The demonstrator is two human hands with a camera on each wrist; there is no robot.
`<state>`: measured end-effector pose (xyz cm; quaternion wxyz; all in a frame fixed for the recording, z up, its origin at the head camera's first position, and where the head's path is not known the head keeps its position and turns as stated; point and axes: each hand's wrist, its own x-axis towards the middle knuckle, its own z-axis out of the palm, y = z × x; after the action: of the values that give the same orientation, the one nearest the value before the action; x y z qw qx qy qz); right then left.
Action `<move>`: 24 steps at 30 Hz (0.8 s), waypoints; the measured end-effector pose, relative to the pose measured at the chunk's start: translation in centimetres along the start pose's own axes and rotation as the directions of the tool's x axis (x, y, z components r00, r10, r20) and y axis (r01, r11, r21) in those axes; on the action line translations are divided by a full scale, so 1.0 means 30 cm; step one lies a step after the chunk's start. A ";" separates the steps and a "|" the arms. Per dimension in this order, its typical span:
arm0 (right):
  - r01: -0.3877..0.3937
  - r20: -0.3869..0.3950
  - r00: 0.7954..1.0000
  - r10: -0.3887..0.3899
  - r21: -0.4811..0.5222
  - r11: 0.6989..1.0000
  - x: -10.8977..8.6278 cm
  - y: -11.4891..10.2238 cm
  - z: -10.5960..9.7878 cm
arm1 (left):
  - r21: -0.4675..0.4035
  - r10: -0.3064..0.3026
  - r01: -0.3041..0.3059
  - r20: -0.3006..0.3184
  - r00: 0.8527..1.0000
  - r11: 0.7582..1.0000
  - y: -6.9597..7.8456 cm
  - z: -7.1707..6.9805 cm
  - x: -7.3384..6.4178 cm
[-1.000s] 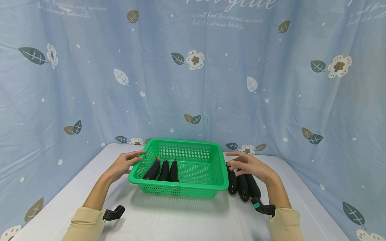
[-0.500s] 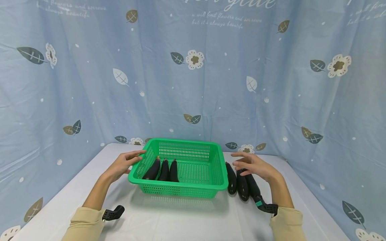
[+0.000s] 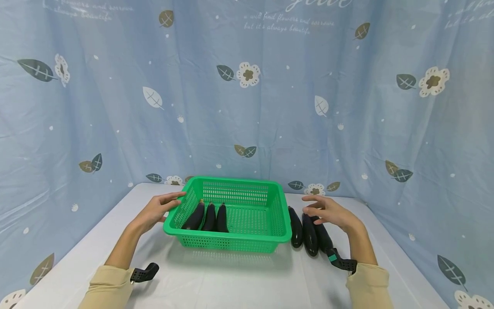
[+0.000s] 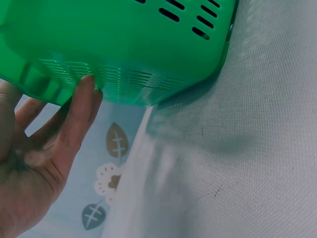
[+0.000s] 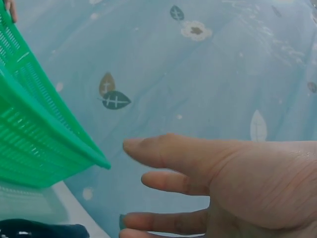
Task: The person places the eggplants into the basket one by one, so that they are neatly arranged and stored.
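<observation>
A green plastic basket stands mid-table, three dark eggplants lying side by side at its left end. My left hand is at the basket's left side; in the left wrist view its extended fingers reach the slotted wall below the rim. Right of the basket lie three more eggplants, roughly parallel. Over their far ends hovers my right hand, fingers spread and loosely bent, holding nothing. The right wrist view shows a gap between that hand's thumb and the basket corner.
The table has a white cover. A blue patterned curtain hangs behind and along both sides. Black wrist mounts stick out at both sleeves, the right one close to the outermost eggplant.
My right hand has drawn away from the basket to the right, uncovering more of the nearest loose eggplant. The left hand and basket stay in place; the head view tilts slightly.
</observation>
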<state>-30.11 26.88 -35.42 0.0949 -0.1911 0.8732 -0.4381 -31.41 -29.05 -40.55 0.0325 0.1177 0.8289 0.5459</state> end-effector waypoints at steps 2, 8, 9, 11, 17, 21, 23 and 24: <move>-0.021 -0.012 1.000 0.020 -0.016 1.000 0.004 0.004 -0.002 | 0.005 0.001 -0.001 0.000 1.000 1.000 0.000 0.000 -0.001; -0.052 -0.035 0.998 0.050 -0.038 0.998 0.009 0.018 -0.002 | 0.013 0.002 -0.002 -0.002 1.000 1.000 0.000 -0.001 0.000; -0.057 -0.038 0.998 0.055 -0.039 0.998 0.010 0.020 -0.002 | 0.013 0.001 -0.001 -0.002 1.000 1.000 0.000 -0.001 0.000; -0.067 -0.042 0.997 0.065 -0.042 0.997 0.011 0.025 -0.002 | 0.012 -0.001 0.001 -0.002 1.000 1.000 0.001 -0.002 0.001; -0.090 -0.041 0.995 0.088 -0.043 0.995 0.008 0.038 -0.004 | 0.013 -0.009 0.009 -0.003 1.000 1.000 0.004 -0.002 0.003; -0.123 -0.052 0.991 0.120 -0.044 0.991 0.004 0.053 -0.006 | 0.013 -0.012 0.012 -0.003 1.000 1.000 0.005 -0.002 0.002; -0.135 -0.055 0.990 0.133 -0.044 0.990 0.003 0.061 -0.007 | 0.018 -0.011 0.011 -0.003 1.000 1.000 0.004 -0.002 0.001; -0.140 -0.055 0.989 0.137 -0.044 0.989 0.003 0.064 -0.007 | 0.020 -0.010 0.010 -0.003 1.000 1.000 0.004 -0.003 0.000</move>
<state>-30.74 28.06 -36.83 0.0981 -0.1208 0.8968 -0.4142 -31.41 -29.08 -40.40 0.0327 0.1131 0.8350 0.5375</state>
